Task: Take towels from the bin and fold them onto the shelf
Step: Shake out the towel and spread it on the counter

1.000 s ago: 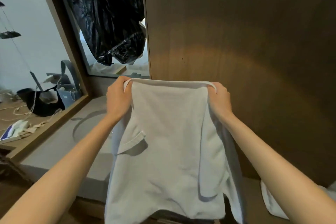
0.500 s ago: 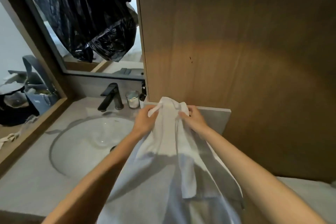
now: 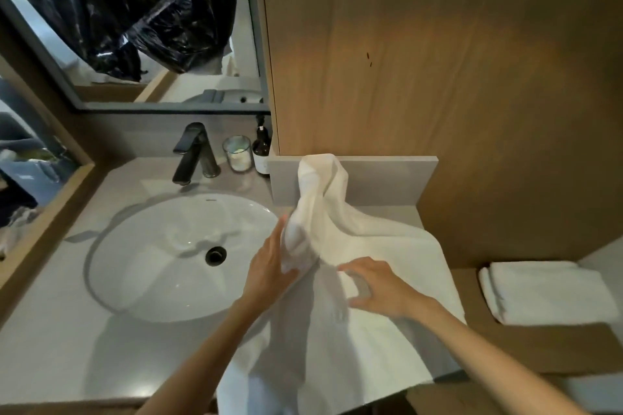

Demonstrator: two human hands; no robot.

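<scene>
Lowering towel [image 3: 387, 246] from held-up spread onto table [image 3: 50, 347], now lying under & betw. fingers; L fingers [image 3: 276, 239] straight, pressing bunched edge; R fingers [image 3: 357, 264] loose, spread over cloth; folding beginning.

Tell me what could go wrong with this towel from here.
1. The towel hangs over the counter front; its weight may drag it off.
2. Its bunched left edge, by the left hand, sits at the sink rim and may slip in.
</scene>
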